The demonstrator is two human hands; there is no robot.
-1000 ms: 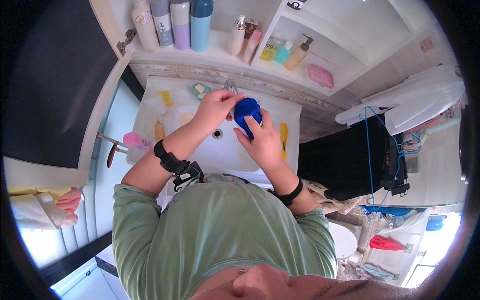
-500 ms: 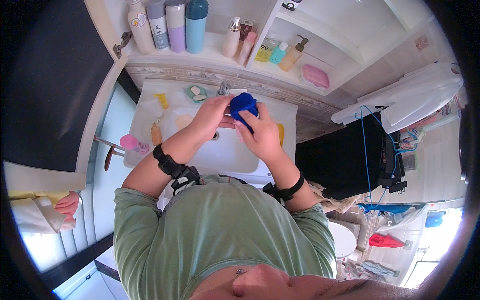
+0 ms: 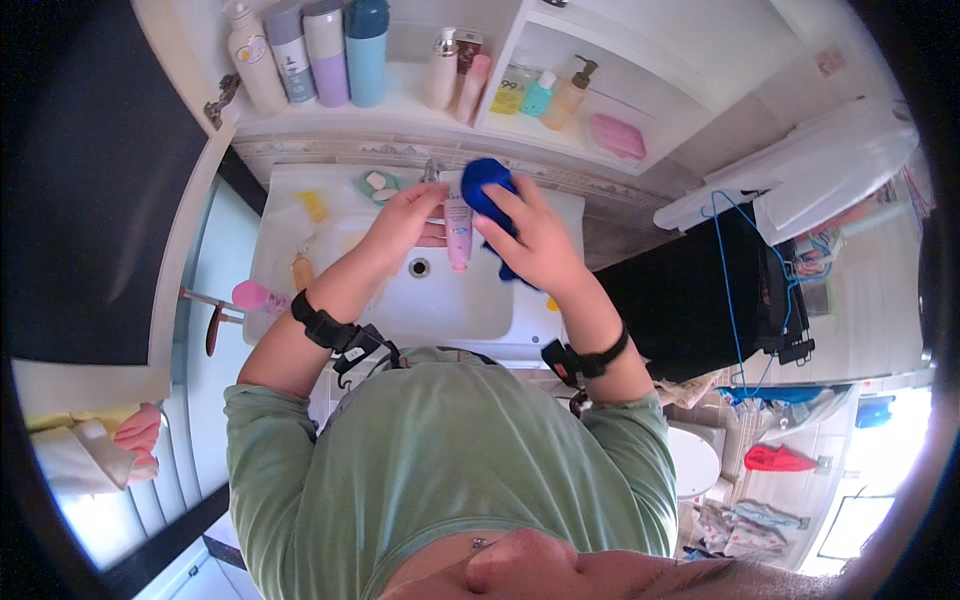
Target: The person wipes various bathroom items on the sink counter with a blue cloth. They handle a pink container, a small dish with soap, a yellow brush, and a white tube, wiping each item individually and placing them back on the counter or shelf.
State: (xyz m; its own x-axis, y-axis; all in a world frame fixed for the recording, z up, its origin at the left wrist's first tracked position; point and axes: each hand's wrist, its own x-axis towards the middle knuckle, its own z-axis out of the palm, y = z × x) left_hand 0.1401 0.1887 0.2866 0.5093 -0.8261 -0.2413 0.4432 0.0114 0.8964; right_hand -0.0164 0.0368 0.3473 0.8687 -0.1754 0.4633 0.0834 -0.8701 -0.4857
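Over the white sink basin, my left hand holds a pink tube with its narrow cap end pointing down toward me. The fingers wrap its left side. My right hand grips a dark blue cloth, which is bunched up just right of the tube, with a fold hanging below the fingers. Behind the left hand stands the metal faucet. The dark drain hole shows below that hand. Part of the tube's left side is hidden by my fingers.
On the counter's left lie a green soap dish, a yellow tube, an amber bottle and a pink cup. Bottles, including a blue one, line the shelf above. Dark clothes and a blue hanger hang at right.
The blue cloth has moved right and away from the left hand, and the pink tube it mostly covered now shows. The whole view has shifted slightly.
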